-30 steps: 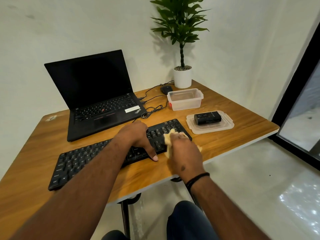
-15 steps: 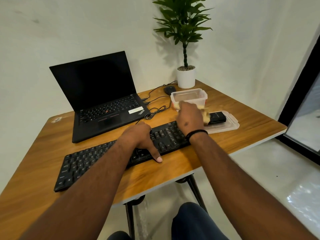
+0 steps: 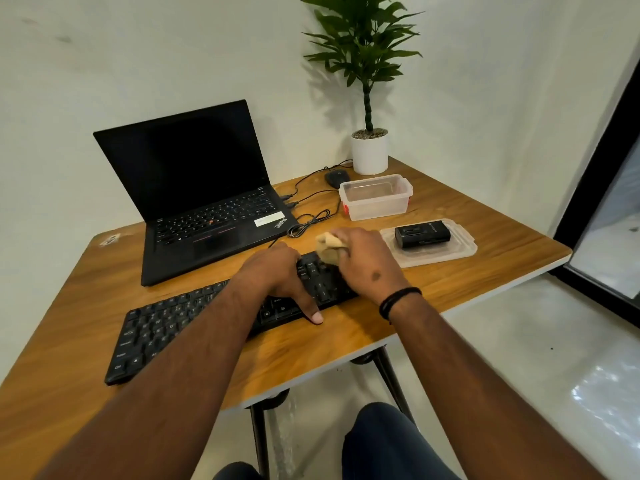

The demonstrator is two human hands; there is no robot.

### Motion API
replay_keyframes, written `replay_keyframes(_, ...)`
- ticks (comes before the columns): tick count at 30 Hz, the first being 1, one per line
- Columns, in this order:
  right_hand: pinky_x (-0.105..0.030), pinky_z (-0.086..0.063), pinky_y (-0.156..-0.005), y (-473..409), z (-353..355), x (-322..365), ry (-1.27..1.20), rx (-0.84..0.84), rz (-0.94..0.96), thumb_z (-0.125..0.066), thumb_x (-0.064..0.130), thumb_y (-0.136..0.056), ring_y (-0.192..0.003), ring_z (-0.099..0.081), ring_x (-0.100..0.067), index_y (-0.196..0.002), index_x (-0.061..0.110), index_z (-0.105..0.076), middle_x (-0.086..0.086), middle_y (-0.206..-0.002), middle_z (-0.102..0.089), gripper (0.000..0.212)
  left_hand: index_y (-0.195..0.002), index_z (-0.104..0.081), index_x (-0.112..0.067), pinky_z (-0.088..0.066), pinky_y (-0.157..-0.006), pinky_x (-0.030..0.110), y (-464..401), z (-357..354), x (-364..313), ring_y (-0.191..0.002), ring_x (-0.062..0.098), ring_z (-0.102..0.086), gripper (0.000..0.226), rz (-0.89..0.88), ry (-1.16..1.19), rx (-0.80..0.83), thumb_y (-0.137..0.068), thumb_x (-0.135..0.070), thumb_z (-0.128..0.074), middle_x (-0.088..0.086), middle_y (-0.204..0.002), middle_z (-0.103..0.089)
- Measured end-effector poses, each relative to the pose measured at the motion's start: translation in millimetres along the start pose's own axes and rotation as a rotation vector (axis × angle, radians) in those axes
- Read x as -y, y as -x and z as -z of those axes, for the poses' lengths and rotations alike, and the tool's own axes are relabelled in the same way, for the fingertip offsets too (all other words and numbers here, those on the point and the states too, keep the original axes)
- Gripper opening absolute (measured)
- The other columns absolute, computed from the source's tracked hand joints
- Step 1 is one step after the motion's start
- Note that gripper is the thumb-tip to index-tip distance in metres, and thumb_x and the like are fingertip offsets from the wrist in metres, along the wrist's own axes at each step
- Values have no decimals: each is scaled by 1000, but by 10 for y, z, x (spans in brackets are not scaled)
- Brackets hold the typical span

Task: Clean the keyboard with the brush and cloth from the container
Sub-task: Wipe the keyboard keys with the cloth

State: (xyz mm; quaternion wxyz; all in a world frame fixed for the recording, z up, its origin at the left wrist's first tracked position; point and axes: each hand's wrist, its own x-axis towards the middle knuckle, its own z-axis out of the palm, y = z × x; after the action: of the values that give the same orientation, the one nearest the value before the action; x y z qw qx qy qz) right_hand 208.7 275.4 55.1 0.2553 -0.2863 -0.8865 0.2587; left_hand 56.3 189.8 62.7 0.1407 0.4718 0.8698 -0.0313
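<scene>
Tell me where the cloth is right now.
In the head view the cloth is bunched in the right hand, over the right end of the keyboard, just left of the container lid.

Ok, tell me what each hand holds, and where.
Right hand grips the bunched cloth, its end poking out. Left hand holds nothing, resting on the keyboard.

- The right end of the black flat keyboard point(image 3: 180, 327) is hidden under both hands.
- Most of the crumpled beige cloth point(image 3: 328, 250) is covered by the right hand point(image 3: 369, 263).
- The wooden surface point(image 3: 485, 244) is cut off at the picture's left edge.
- The white label on the open black laptop point(image 3: 204, 199) is too small to read.
</scene>
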Motion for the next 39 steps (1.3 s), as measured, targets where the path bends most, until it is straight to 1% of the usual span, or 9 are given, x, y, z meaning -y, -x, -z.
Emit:
replay_keyframes(3, -38, -51, -91, 93, 0, -63, 209, -187, -110, -50, 8, -97, -106, -61, -25, -122, 13, -59, -8, -115, -66, 27, -138, -52, -22, -54, -93, 44, 4, 2, -3, -115, 22, -54, 135, 14, -10, -3, -19, -76, -86, -2, -131, -53)
replay_keyframes(9, -38, -38, -112, 461, -350, 189, 230, 33, -79, -55, 13, -95, -129, -47, -26, -135, 10, -49, -12, -137, -54, 41, -98, -59, -27, -49, -71, 34, -65, -27, 21, -93, 17, -55, 89, -26, -57, -14, -28, -75, -85, -3, -107, -53)
replay_keyframes(12, -38, -33, -114, 610, -444, 304, 243, 121, 56, -50, 7, -97, -137, -43, -28, -137, 9, -51, -14, -143, -53, 41, -112, -62, -22, -44, -69, 33, -110, -60, 38, -99, 21, -56, 65, -58, -93, -61, -64, -59, -83, 2, -119, -54)
replay_keyframes(16, -25, -53, -90, 511, -192, 123, -166, 12, 23, -50, 7, -99, -100, -64, -14, -126, 18, -65, -2, -113, -70, 33, -112, -63, -27, -52, -79, 36, -45, -30, 19, -100, 20, -57, 107, -20, -38, -12, -20, -78, -82, -2, -116, -56)
replay_keyframes(19, -8, -47, -77, 341, 111, -42, -335, -176, -117, -51, 10, -101, -87, -57, 1, -122, 14, -67, 5, -109, -66, 26, -134, -55, -24, -53, -93, 44, -2, -11, 15, -115, 24, -54, 129, 6, -16, 14, -20, -77, -85, 0, -130, -50)
replay_keyframes(24, -30, -50, -85, -88, 255, -267, -45, -507, -235, -51, 12, -100, -102, -65, -26, -124, 10, -64, -11, -111, -71, 27, -145, -46, -20, -51, -99, 46, 30, 10, -4, -123, 25, -51, 134, 16, -7, 32, -29, -73, -90, 1, -140, -47)
replay_keyframes(31, -40, -51, -92, -292, -286, -128, 172, 82, -133, -52, 10, -96, -104, -62, -30, -114, 12, -67, -12, -110, -68, 24, -136, -53, -22, -53, -94, 44, 23, 11, -27, -114, 23, -54, 126, 6, -40, 21, -27, -75, -88, -1, -130, -51)
replay_keyframes(35, -40, -53, -79, -69, -392, 34, 104, 221, 28, -48, 7, -92, -92, -63, -32, -102, 15, -70, -11, -99, -70, 26, -115, -61, -29, -56, -86, 42, 2, 5, -3, -100, 19, -57, 118, 4, -32, 24, -11, -82, -79, -3, -117, -55)
replay_keyframes(39, -37, -51, -89, 207, -101, -32, 71, 338, 114, -50, 8, -97, -99, -62, -23, -114, 17, -71, -6, -108, -70, 29, -128, -56, -25, -52, -92, 43, -6, -19, 9, -111, 22, -53, 122, -14, -45, 16, -23, -79, -83, -1, -126, -50)
